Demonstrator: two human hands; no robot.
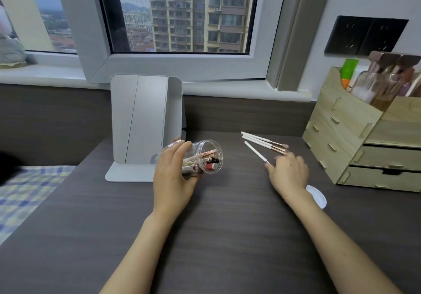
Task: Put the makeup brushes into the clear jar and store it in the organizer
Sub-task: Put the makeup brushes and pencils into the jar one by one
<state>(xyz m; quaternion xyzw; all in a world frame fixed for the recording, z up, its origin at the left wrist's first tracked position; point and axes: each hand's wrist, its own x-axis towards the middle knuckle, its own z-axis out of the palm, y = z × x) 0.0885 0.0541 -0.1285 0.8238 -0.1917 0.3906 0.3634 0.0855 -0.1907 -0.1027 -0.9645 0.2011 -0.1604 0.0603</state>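
Observation:
My left hand (174,175) grips the clear jar (205,157), tipped on its side with its open mouth facing right; several rose-gold and red makeup items lie inside. Three white-handled makeup brushes (262,142) with rose-gold ferrules lie on the dark desk to the right. My right hand (288,171) hovers over the nearest brush's tip end, fingers spread and blurred, holding nothing I can make out. The wooden organizer (341,129) stands at the far right with bottles in its top compartment and two drawers below.
A folding mirror (145,120) stands just behind the jar. A white round lid (317,195) lies on the desk under my right wrist. A checked cloth (29,191) covers the left edge. The window sill runs along the back.

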